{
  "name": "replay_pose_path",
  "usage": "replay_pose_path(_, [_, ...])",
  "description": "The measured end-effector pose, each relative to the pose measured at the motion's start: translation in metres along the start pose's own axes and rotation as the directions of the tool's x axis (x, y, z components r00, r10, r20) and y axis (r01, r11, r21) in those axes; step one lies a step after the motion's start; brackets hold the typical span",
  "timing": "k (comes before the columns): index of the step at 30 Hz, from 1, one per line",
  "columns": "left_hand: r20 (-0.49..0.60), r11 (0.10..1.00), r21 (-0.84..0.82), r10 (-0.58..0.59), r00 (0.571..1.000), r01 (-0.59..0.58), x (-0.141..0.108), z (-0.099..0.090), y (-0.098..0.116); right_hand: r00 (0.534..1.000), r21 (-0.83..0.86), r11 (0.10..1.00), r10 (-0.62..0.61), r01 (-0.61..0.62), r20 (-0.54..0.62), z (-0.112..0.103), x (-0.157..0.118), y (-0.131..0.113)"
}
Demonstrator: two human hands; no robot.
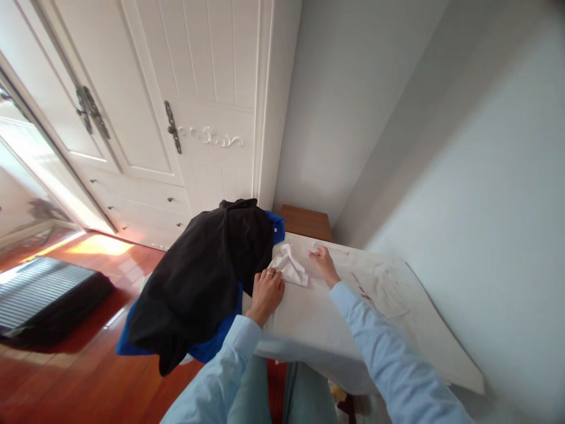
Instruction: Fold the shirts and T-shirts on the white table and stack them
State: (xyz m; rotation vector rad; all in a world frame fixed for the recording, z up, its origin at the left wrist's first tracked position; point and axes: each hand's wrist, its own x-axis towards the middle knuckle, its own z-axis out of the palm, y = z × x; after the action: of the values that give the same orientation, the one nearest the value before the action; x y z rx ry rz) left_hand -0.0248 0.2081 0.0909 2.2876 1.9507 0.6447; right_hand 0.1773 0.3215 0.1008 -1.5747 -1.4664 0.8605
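A crumpled white cloth (291, 268) lies on a white-covered table (309, 330) in front of me. My left hand (267, 291), wearing a ring, has its fingers bent together at the cloth's near left edge. To the right of the cloth, my right hand (325, 265) is raised slightly, thumb and fingers pinched by a small white bit; whether this belongs to the cloth I cannot tell. Beside my left hand a black garment (203, 277) is heaped over a blue garment (223, 335), both hanging past the table's left edge.
White wardrobe doors (212, 76) stand behind the clothes. A brown wooden cabinet top (306, 222) shows beyond the table, and a grey wall (498, 194) runs along the right. On the reddish wooden floor (101, 383) at left sits a dark ribbed case (48, 294).
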Motion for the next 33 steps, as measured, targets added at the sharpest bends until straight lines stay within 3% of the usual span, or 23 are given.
replay_pose_path(3, [-0.011,1.0,-0.011,0.006,1.0,-0.006,-0.001,0.002,-0.002,0.997,-0.055,0.998,-0.001,0.006,0.074,0.013,-0.006,-0.01])
replay_pose_path(5, [-0.013,1.0,-0.013,0.01,1.0,-0.01,-0.001,0.002,-0.003,0.987,-0.025,1.0,0.021,-0.017,0.162,0.018,-0.006,-0.021])
replay_pose_path(7, [-0.009,1.0,-0.015,0.005,1.0,-0.005,-0.002,0.001,-0.003,0.983,0.036,0.997,0.059,-0.066,0.176,0.016,-0.003,-0.028])
replay_pose_path(12, [-0.008,0.999,-0.042,-0.02,1.0,0.02,-0.001,-0.002,-0.001,0.981,0.087,0.977,0.192,-0.193,0.022,-0.017,-0.005,-0.016])
replay_pose_path(15, [-0.022,0.998,-0.054,-0.043,0.999,0.042,-0.001,-0.002,-0.001,0.968,0.044,0.967,0.251,-0.251,0.003,-0.039,-0.022,0.002])
replay_pose_path(18, [-0.038,0.998,-0.021,-0.063,0.997,0.062,0.0,-0.001,-0.001,0.975,0.001,0.975,0.221,-0.221,0.019,-0.046,-0.034,0.011])
replay_pose_path(23, [-0.044,0.996,0.042,-0.08,0.996,0.082,0.001,0.003,-0.001,0.993,-0.09,0.992,0.097,-0.091,0.069,-0.022,-0.022,0.001])
replay_pose_path(27, [-0.069,0.997,0.03,-0.062,0.996,0.065,0.0,0.005,-0.003,0.985,-0.16,0.986,0.075,-0.05,0.156,0.002,-0.003,-0.016])
replay_pose_path(30, [-0.076,0.997,0.022,-0.068,0.995,0.07,-0.001,0.005,-0.003,0.968,-0.162,0.986,0.069,-0.03,0.24,0.004,0.005,-0.028])
replay_pose_path(33, [-0.062,0.998,0.024,-0.064,0.996,0.066,0.0,0.003,-0.002,0.955,-0.026,0.998,0.062,-0.057,0.29,-0.009,0.004,-0.033])
